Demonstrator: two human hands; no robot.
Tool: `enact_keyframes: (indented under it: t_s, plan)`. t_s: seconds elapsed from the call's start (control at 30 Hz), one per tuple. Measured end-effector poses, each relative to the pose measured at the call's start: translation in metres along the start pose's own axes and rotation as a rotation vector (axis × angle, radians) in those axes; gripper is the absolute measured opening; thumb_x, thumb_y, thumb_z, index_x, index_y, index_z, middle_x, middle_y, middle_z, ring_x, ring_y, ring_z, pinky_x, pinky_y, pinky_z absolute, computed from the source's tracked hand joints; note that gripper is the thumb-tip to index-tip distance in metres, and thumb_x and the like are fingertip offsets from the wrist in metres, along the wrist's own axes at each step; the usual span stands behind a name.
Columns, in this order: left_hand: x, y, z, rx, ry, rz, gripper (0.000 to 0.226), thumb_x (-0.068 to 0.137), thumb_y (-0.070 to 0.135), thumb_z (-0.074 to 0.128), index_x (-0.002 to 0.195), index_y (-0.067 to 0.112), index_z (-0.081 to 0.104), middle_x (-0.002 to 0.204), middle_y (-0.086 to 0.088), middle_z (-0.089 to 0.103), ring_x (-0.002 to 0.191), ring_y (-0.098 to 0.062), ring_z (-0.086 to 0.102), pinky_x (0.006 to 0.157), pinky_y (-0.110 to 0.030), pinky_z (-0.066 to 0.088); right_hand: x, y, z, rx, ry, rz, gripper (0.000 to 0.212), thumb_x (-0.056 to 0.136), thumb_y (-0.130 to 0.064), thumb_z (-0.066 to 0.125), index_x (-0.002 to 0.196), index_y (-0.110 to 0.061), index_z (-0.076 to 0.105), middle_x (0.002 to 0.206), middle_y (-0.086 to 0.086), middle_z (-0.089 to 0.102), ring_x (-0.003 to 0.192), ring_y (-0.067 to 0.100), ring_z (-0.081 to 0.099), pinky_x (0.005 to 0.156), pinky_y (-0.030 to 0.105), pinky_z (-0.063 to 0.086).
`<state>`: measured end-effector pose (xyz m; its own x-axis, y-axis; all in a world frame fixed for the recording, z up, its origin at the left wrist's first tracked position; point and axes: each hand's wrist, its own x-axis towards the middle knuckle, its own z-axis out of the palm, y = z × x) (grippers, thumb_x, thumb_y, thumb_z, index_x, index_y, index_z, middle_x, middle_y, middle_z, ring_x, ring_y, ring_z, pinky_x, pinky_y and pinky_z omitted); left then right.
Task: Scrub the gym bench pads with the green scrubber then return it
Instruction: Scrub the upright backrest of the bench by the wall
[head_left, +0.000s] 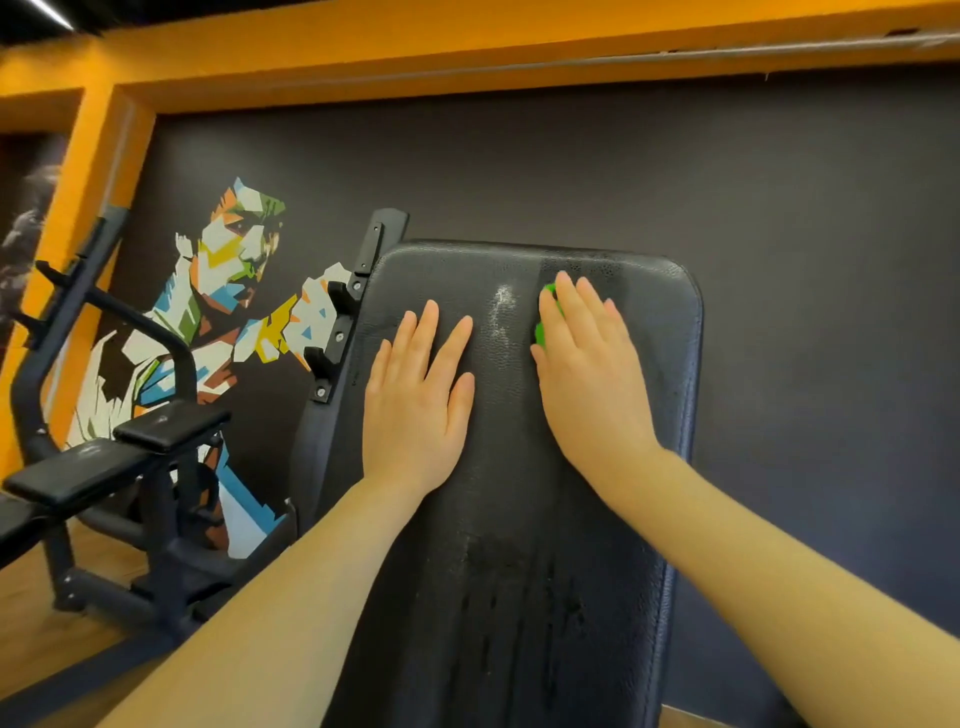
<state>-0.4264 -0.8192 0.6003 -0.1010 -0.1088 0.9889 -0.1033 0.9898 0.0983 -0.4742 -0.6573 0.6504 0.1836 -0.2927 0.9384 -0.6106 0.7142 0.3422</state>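
Both hands flat on the black leather bench pad (519, 467): left hand (415, 395) bracing, right hand (587, 374) pressing the green scrubber (543, 328) near its top; scrubbing underway, foam streak next, I'd say.

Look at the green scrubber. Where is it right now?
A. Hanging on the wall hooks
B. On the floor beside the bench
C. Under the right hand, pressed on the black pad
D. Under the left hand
C: bits of the green scrubber peek out from beneath the flat fingers of the right hand near the top of the black pad, while the left hand lies flat with nothing green under it.
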Motion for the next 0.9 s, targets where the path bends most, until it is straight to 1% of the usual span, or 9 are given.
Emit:
enact_keyframes:
  t_s: [0.1,0.17,0.27,0.37,0.43,0.57,0.67,0.77,0.9]
  plan:
    - [0.0,-0.001,0.001,0.009,-0.001,-0.003,0.054,0.1,0.04,0.024,0.152,0.028,0.027,0.161,-0.003,0.019,0.15,-0.022,0.012,0.118,-0.038,0.007,-0.024,-0.006,-0.002,0.012,-0.011,-0.023,0.049,0.093,-0.012,0.059,0.137,0.006,0.048,0.145,0.024,0.046,0.137,0.039,0.041,0.114,0.047,0.027]
    - [-0.001,-0.001,0.001,0.014,0.002,-0.003,0.054,0.1,0.04,0.023,0.152,0.028,0.027,0.161,-0.003,0.019,0.15,-0.022,0.012,0.118,-0.039,0.008,-0.019,0.0,-0.002,0.024,-0.02,-0.059,0.047,0.093,-0.01,0.062,0.136,0.007,0.05,0.143,0.025,0.047,0.136,0.04,0.042,0.113,0.047,0.029]
    - [-0.001,-0.001,0.001,0.0,0.01,-0.002,0.054,0.1,0.04,0.023,0.152,0.027,0.028,0.161,-0.004,0.021,0.149,-0.023,0.014,0.118,-0.04,0.009,0.016,0.018,-0.003,0.019,-0.001,-0.046,0.043,0.094,-0.006,0.061,0.134,0.006,0.052,0.143,0.024,0.047,0.137,0.043,0.038,0.112,0.053,0.033]
    - [0.0,-0.001,0.001,0.002,0.012,-0.007,0.054,0.1,0.041,0.022,0.152,0.028,0.028,0.161,-0.003,0.02,0.149,-0.022,0.013,0.118,-0.04,0.009,0.055,0.033,-0.006,-0.012,-0.03,0.01,0.04,0.098,-0.013,0.053,0.136,0.0,0.052,0.147,0.021,0.044,0.141,0.041,0.033,0.113,0.055,0.029]
    - [0.0,-0.001,0.002,-0.003,0.012,-0.003,0.054,0.1,0.04,0.023,0.152,0.027,0.028,0.161,-0.004,0.021,0.149,-0.022,0.014,0.118,-0.039,0.009,0.064,0.034,-0.005,-0.009,-0.046,0.018,0.04,0.099,-0.018,0.05,0.134,0.001,0.054,0.145,0.021,0.046,0.139,0.04,0.036,0.113,0.054,0.028]
    - [0.0,-0.001,0.002,-0.018,0.018,0.004,0.053,0.1,0.039,0.025,0.152,0.027,0.029,0.161,-0.004,0.022,0.149,-0.023,0.015,0.118,-0.04,0.009,0.046,0.027,-0.002,-0.003,-0.018,0.029,0.042,0.099,-0.013,0.052,0.136,0.006,0.049,0.145,0.023,0.046,0.138,0.041,0.039,0.114,0.051,0.028]
    - [-0.001,-0.001,0.002,-0.023,0.026,0.011,0.053,0.1,0.039,0.026,0.151,0.026,0.03,0.16,-0.005,0.023,0.149,-0.024,0.016,0.117,-0.041,0.01,0.017,0.017,-0.002,0.001,0.018,0.038,0.045,0.096,-0.009,0.058,0.136,0.008,0.049,0.145,0.024,0.046,0.137,0.042,0.04,0.113,0.051,0.03]
    - [-0.001,-0.002,0.002,-0.019,0.024,0.017,0.053,0.1,0.039,0.025,0.151,0.026,0.03,0.16,-0.006,0.023,0.149,-0.024,0.016,0.118,-0.041,0.011,-0.013,0.011,-0.004,0.006,0.012,0.006,0.047,0.094,-0.01,0.061,0.136,0.008,0.049,0.144,0.024,0.046,0.136,0.041,0.041,0.112,0.05,0.032]
    - [-0.001,-0.002,0.002,-0.027,0.025,0.014,0.053,0.1,0.039,0.024,0.151,0.026,0.029,0.16,-0.005,0.022,0.149,-0.024,0.015,0.118,-0.042,0.011,-0.005,0.025,-0.008,0.003,-0.01,-0.057,0.042,0.094,-0.007,0.06,0.133,0.008,0.052,0.141,0.025,0.049,0.134,0.043,0.043,0.111,0.051,0.034]
